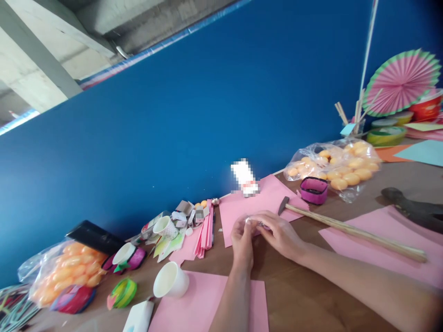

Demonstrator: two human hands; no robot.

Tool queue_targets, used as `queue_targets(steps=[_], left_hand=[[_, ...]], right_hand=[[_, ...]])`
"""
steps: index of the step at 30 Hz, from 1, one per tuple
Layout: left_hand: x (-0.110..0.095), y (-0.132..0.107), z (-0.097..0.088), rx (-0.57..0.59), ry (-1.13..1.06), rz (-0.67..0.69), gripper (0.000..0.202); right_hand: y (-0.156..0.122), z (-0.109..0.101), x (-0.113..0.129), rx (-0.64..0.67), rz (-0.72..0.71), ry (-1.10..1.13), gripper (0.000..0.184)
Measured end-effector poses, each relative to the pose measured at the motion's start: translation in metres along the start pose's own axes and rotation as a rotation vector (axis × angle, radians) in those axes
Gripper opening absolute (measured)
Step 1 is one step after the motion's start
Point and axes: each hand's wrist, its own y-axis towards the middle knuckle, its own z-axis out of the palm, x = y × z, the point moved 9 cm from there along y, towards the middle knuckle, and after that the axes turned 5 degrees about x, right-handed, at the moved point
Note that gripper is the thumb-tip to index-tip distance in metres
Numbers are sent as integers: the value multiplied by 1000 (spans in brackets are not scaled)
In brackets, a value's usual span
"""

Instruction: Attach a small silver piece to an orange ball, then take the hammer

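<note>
My left hand and my right hand meet over the brown table, fingers curled and closed. Between their fingertips is a small shiny silver piece that looks like crumpled foil; most of it is hidden by the fingers. Behind the hands lies a pink sheet. To the right, a hammer with a wooden handle rests with its head near my right hand. A small silver ball sits further back on the left. Below my left forearm is another pink sheet.
A white paper cup stands at left front. Bags of orange balls lie at far left and back right. Pink strips, a magenta ring and a paper fan are around. A blue wall borders the table.
</note>
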Motion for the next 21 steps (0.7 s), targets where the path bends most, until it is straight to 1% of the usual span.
queue_targets(steps=[2, 5, 8, 12, 16, 18, 21], left_hand=[[-1, 0, -2, -27, -75, 6, 30], [-2, 2, -10, -100, -164, 22, 27], [0, 5, -18, -139, -199, 10, 25], [1, 5, -16, -120, -207, 0, 26], [1, 3, -11, -96, -156, -15, 33], [1, 3, -10, -96, -138, -18, 33], [0, 4, -12, -109, -143, -5, 32]], right_hand=[[1, -5, -12, -67, 59, 5, 26], [2, -16, -27, -153, 113, -59, 25], [6, -22, -32, -149, 109, -173, 24], [9, -22, -30, -75, 101, -336, 22], [10, -14, -28, 58, 105, -524, 21], [9, -11, -29, 123, 124, -630, 23], [8, -9, -30, 176, 140, -773, 23]])
